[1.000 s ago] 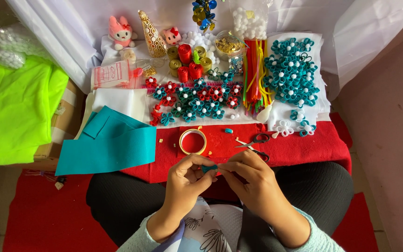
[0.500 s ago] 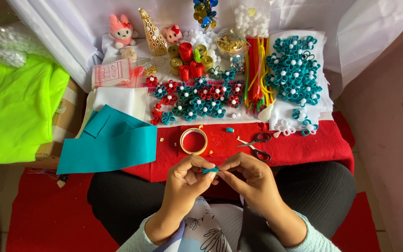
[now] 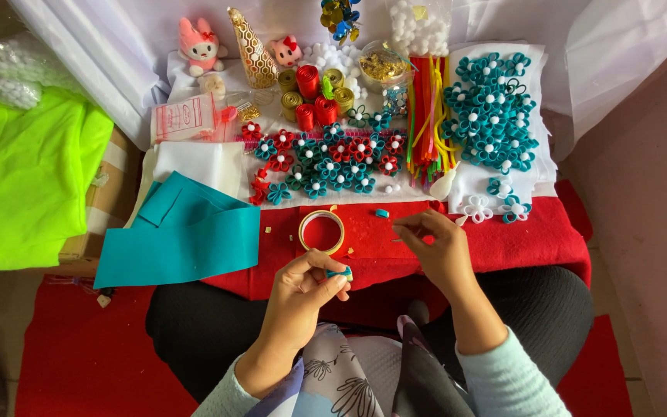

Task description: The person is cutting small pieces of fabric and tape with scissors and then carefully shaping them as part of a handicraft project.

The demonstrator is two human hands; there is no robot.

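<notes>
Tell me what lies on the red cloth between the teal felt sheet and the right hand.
In the head view, a tape roll lies between the teal felt sheet and the right hand, on the red cloth.

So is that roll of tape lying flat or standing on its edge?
Lying flat. The tape roll shows its full ring and the red cloth through its hole.
</notes>
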